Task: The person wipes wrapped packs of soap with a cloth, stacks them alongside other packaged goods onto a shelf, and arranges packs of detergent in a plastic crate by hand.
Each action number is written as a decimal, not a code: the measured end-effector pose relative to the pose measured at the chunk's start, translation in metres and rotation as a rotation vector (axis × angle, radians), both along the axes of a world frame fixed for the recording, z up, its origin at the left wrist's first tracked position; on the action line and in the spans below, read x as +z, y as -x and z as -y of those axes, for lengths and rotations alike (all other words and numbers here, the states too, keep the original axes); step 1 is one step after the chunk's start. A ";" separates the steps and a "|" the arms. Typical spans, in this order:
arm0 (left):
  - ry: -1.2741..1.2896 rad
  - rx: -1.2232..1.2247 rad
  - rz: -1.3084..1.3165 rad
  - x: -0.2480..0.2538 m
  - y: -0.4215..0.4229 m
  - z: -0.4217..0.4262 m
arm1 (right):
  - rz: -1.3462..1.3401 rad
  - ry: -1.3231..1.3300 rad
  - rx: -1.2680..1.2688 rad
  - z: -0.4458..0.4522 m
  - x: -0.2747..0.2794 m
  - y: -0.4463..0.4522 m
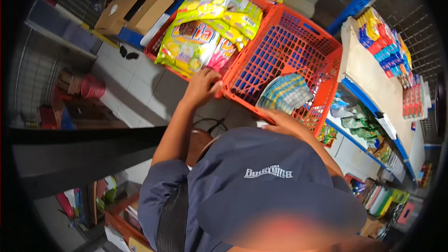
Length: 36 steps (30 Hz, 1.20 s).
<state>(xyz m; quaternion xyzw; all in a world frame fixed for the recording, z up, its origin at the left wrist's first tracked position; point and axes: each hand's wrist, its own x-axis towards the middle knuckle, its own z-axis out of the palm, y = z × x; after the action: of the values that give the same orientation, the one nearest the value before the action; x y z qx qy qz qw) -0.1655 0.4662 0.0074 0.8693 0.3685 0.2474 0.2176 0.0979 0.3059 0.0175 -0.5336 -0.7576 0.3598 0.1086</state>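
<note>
My left hand (204,85) is closed with curled fingers on the near edge of a red plastic crate (150,52), by the corner where it meets a second crate. Yellow-green Daia packs (191,46) are piled above that crate's rim. The second red crate (332,42) stands to the right, with a checked blue, yellow and white cloth (285,92) in its near part. My right hand (281,122) is bent at this crate's near rim, beside the cloth. A small white piece (262,123) shows by its fingers; what they grip is partly hidden.
Shelves (373,65) with stacked colourful small packs (385,42) run along the right, with bagged goods below. A cardboard box (135,11) stands at upper left. Black sandals (129,52) and a pink bucket (93,86) are on the tiled floor.
</note>
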 end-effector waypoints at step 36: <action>0.624 -0.542 -0.320 -0.009 0.032 -0.049 | -0.332 0.068 -0.195 -0.002 -0.024 0.008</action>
<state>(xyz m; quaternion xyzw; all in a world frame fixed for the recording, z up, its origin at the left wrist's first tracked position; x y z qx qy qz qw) -0.1977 0.5152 -0.0016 0.8547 0.2133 -0.0795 0.4666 0.0899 0.3079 -0.0062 -0.5412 -0.6613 0.4561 0.2483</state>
